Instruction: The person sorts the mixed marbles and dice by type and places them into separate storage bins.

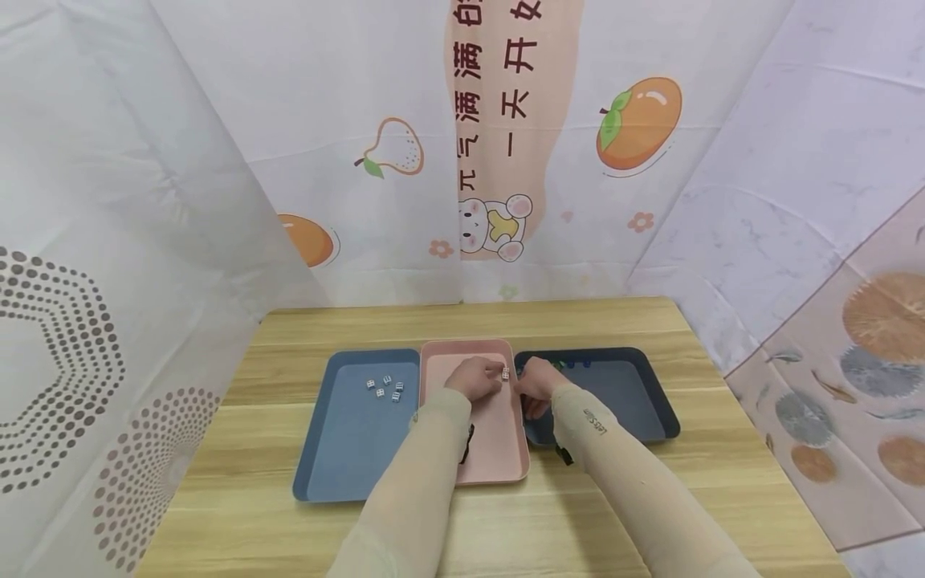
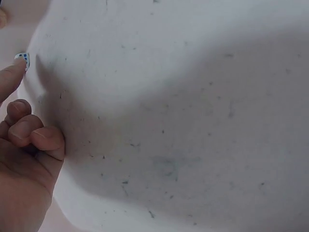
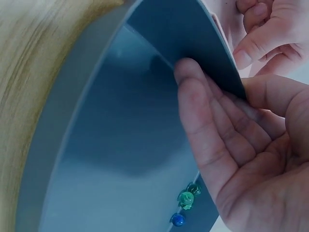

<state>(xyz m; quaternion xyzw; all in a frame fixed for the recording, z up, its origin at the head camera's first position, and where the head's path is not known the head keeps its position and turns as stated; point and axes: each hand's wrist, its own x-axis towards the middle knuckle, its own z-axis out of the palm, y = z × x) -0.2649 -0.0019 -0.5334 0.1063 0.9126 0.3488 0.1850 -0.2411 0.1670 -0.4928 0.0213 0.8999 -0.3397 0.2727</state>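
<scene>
My left hand (image 1: 477, 379) is over the pink tray (image 1: 499, 475), one finger reaching to a white die (image 1: 506, 373) near the right wall. In the left wrist view that fingertip overlaps the die (image 2: 22, 60), while the other fingers are bent. My right hand (image 1: 536, 387) grips the left wall of the dark blue tray (image 1: 614, 413). The right wrist view has its fingers inside and the thumb (image 3: 263, 92) over the rim. Green and blue small pieces (image 3: 186, 198) lie along that tray's far side, partly behind the hand.
A lighter blue tray (image 1: 340, 457) stands at the left, with several white dice (image 1: 380, 392) in its upper part. All three trays sit side by side on a wooden table (image 1: 549, 514). Printed cloth (image 1: 405, 64) hangs behind and at both sides.
</scene>
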